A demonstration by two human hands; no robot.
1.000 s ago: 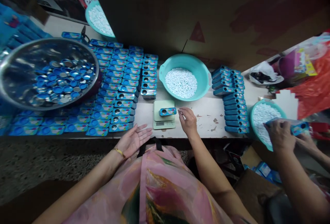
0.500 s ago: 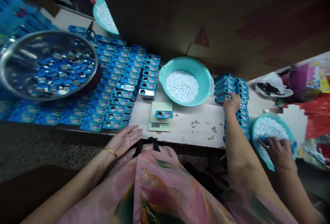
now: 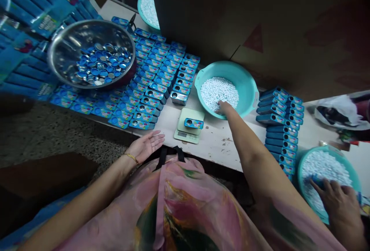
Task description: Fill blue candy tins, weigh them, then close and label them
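One small blue tin (image 3: 193,123) rests on the pale green scale (image 3: 187,137), with the round dark hole in its top facing up. The digits on the scale's display are too small to be read. Beyond the scale and a little to the right stands the turquoise bowl (image 3: 248,89), with many white pellets (image 3: 216,89) inside. The right hand (image 3: 224,108) reaches over the near rim of this bowl, and its fingertips touch the pellets; whether they are gripping some, I cannot tell. The left hand (image 3: 148,145) is open and without load, the palm turned up, near the front edge of the bench (image 3: 215,143). A golden bracelet (image 3: 132,158) is around its wrist.

To the left of the scale, many blue tins (image 3: 148,108) are standing in close rows; those nearest to it show open holes. Behind the left part of these rows is a steel bowl (image 3: 65,60) containing blue and silver caps (image 3: 106,64). On the right, more tins (image 3: 281,141) stand close together in two columns. Farther right, another person's hand (image 3: 341,204) is above a second turquoise bowl (image 3: 352,166) of white pellets.
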